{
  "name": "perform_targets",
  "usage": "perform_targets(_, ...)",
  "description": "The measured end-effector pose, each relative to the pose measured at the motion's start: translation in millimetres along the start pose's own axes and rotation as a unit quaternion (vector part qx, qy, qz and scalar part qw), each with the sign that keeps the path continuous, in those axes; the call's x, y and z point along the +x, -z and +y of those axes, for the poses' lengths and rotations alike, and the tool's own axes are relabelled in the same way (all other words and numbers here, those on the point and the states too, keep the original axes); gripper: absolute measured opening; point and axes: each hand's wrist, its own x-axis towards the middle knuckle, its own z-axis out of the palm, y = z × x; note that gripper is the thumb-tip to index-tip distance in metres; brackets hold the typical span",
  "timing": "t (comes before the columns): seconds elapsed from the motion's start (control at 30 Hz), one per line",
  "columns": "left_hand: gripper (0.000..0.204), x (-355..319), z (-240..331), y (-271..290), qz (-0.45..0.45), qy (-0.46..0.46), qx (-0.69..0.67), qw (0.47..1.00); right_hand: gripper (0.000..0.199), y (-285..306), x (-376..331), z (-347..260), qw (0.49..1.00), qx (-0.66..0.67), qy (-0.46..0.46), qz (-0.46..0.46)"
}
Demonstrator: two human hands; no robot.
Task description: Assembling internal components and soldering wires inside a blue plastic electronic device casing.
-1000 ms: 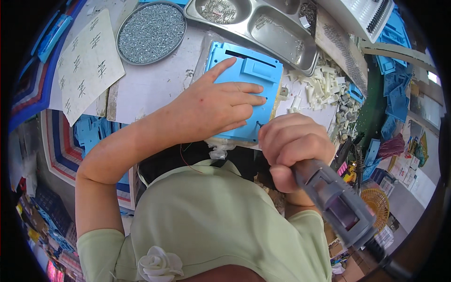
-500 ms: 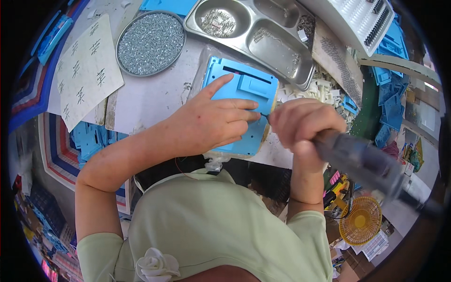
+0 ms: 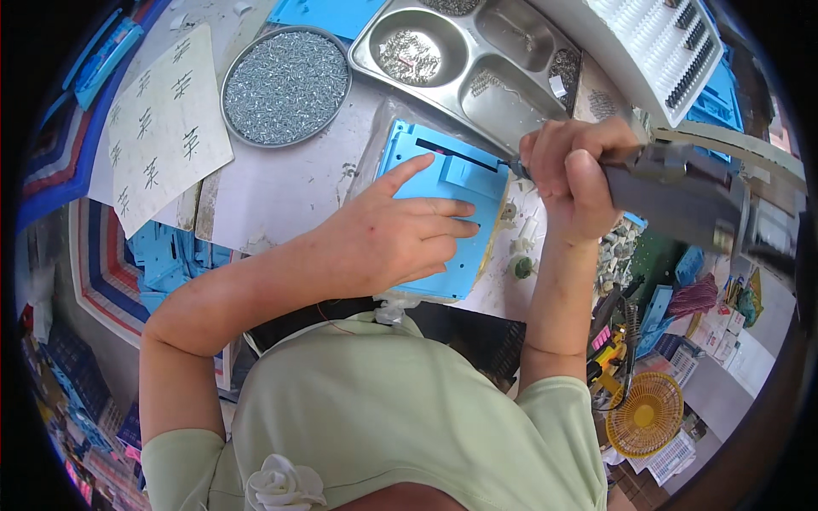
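Note:
A flat blue plastic panel (image 3: 467, 255) with a long dark slot and small holes lies on the table in front of me. My left hand (image 3: 413, 226) rests on it, fingers spread and stretched out, pressing lightly on its surface. In my right hand (image 3: 573, 166) is a dark power screwdriver (image 3: 677, 192), its body reaching away to the right. Its tip is at the panel's far right corner, near the end of the slot; whether a screw sits under it I cannot tell. Clear plastic wrap shows beneath the panel's left edge.
A round metal dish (image 3: 286, 87) full of small screws stands at the far left of the panel. Beyond the panel lies a steel compartment tray (image 3: 473, 53) with small metal parts. A paper sheet (image 3: 170, 128) covers the left. A yellow basket (image 3: 645, 415) is at the lower right.
My right hand has moved the power screwdriver away from me, from the panel's middle right to its far right corner. My left hand stays spread on the panel.

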Motion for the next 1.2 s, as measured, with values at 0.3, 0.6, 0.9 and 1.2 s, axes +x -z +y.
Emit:
perform_targets(0.3,0.014,-14,5,-2,0.131,0.073,-0.069,0.986,0.023,-43,-1,-67,0.995,0.074,0.006,-0.064)
perform_targets(0.6,0.014,-27,8,10,0.198,0.106,-0.043,0.974,0.025,-76,-4,-52,0.994,0.076,-0.01,-0.081)
perform_targets(0.9,0.019,-37,-1,21,0.236,0.081,0.048,0.967,0.02,-87,12,-37,0.992,0.075,-0.015,-0.104)
perform_targets(1.2,0.008,-58,-73,68,0.211,0.271,0.342,0.875,0.015,-68,48,21,0.996,0.061,0.065,-0.031)
